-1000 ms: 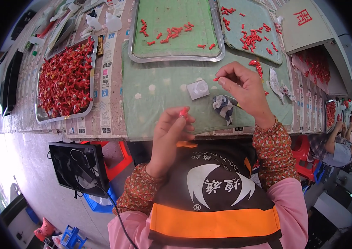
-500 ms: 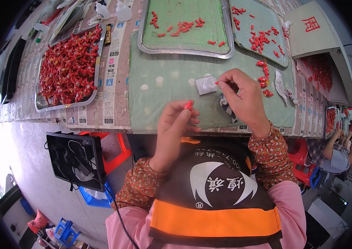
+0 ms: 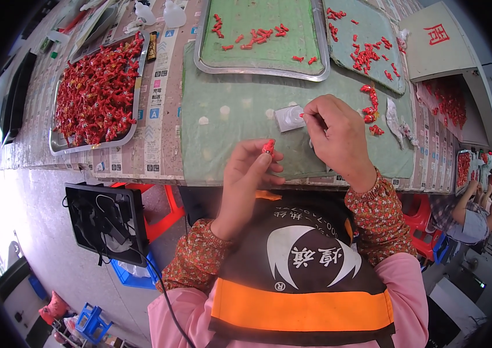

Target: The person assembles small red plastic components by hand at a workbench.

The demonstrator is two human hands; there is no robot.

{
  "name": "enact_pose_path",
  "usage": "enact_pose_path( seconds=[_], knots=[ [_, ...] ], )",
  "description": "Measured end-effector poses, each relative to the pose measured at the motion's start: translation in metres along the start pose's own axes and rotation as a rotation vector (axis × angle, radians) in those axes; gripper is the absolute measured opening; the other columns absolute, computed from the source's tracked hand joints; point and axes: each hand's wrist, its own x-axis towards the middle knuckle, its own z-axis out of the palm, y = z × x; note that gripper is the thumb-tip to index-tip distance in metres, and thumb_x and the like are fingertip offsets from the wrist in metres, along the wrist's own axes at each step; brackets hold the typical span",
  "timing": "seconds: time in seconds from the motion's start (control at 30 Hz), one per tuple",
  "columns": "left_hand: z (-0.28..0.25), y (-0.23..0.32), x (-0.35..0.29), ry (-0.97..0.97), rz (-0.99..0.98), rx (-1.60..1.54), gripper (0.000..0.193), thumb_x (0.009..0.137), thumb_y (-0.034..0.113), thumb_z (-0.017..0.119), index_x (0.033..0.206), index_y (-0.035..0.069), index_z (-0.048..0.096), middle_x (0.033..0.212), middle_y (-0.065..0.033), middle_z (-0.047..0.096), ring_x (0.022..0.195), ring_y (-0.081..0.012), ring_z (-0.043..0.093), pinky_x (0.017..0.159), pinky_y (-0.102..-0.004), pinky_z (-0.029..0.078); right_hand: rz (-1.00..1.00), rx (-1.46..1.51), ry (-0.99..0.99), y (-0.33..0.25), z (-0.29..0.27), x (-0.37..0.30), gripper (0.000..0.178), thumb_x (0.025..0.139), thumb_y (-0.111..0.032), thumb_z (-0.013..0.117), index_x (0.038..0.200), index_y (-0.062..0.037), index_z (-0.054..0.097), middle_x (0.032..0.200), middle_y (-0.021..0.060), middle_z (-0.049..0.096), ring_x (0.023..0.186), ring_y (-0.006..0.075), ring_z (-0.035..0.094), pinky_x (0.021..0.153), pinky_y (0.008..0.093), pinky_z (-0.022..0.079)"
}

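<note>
My left hand [image 3: 252,171] is pinching a small glossy red figurine [image 3: 268,147] between thumb and fingertips, above the front of the green cloth [image 3: 228,148]. To its right, my right hand [image 3: 336,136] has thumb and forefinger pressed together on a small red piece [image 3: 303,115], mostly hidden by the fingers. That piece is at the edge of a small whitish square block with a round clear top [image 3: 288,118], lying on the cloth. Right of that hand, several red pieces lie in a curved row [image 3: 370,104], with one red figurine [image 3: 376,130] just below.
A metal tray heaped with red figurines [image 3: 140,93] stands left. Behind are a green-lined tray [image 3: 257,71] and a pale green board [image 3: 367,84] with scattered red pieces. Crumpled white tissue [image 3: 392,119] and an open box [image 3: 440,43] lie right. White squeeze bottles [image 3: 173,14] stand at the back.
The left hand with its figurine has shifted slightly right and the figurine has turned a little. The dark-and-white cloth seen beneath my right hand before is now almost out of sight.
</note>
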Motion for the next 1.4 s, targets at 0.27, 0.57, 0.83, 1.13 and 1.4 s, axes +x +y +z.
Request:
enact_pose_path(
  seconds=[0.27, 0.57, 0.83, 1.13, 1.4],
  knots=[
    [0.001, 0.001, -0.001, 0.0, -0.012, 0.009, 0.027, 0.101, 0.015, 0.051, 0.124, 0.001, 0.05, 0.109, -0.0102, 0.062, 0.092, -0.0131, 0.063, 0.074, -0.0288, 0.06, 0.014, 0.009, 0.0, 0.001, -0.007, 0.0, 0.011, 0.08, 0.002, 0.066, 0.084, -0.0016, 0.057, 0.076, 0.0104, 0.06, 0.067, 0.0258, 0.06, 0.059, 0.0362, 0.047],
    [0.002, 0.001, -0.001, 0.004, -0.015, 0.021, 0.026, 0.101, 0.016, 0.052, 0.123, 0.002, 0.051, 0.11, -0.0108, 0.062, 0.092, -0.0138, 0.063, 0.074, -0.03, 0.061, 0.25, 0.332, -0.062, 0.004, -0.009, -0.006, 0.008, 0.085, -0.001, 0.065, 0.088, -0.001, 0.058, 0.076, 0.0062, 0.062, 0.063, 0.0182, 0.06, 0.057, 0.0304, 0.046],
    [0.005, 0.001, -0.004, 0.018, -0.012, -0.012, 0.025, 0.1, 0.015, 0.055, 0.122, 0.004, 0.053, 0.112, -0.0086, 0.061, 0.096, -0.0146, 0.063, 0.078, -0.0314, 0.059, 0.792, 1.269, -0.181, 0.018, -0.018, -0.024, 0.008, 0.091, -0.009, 0.064, 0.094, -0.0014, 0.062, 0.078, 0.0028, 0.062, 0.061, 0.007, 0.058, 0.054, 0.0229, 0.049],
    [0.006, -0.004, -0.004, -0.004, 0.034, 0.041, 0.022, 0.098, 0.01, 0.057, 0.119, 0.004, 0.054, 0.112, -0.0094, 0.063, 0.097, -0.0146, 0.063, 0.084, -0.0306, 0.056, 0.961, 1.577, -0.238, 0.008, -0.014, -0.045, 0.008, 0.092, -0.009, 0.059, 0.095, -0.0008, 0.059, 0.075, 0.0034, 0.059, 0.061, 0.0099, 0.056, 0.054, 0.0259, 0.048],
    [0.01, -0.005, -0.006, 0.031, 0.056, 0.052, 0.02, 0.096, 0.007, 0.058, 0.115, 0.004, 0.057, 0.114, -0.0111, 0.065, 0.1, -0.0146, 0.062, 0.083, -0.0312, 0.056, 0.78, 1.334, -0.211, -0.017, -0.013, -0.05, 0.009, 0.091, -0.008, 0.063, 0.095, -0.0007, 0.059, 0.078, 0.0026, 0.061, 0.064, 0.0082, 0.059, 0.057, 0.0227, 0.05]
  ],
)
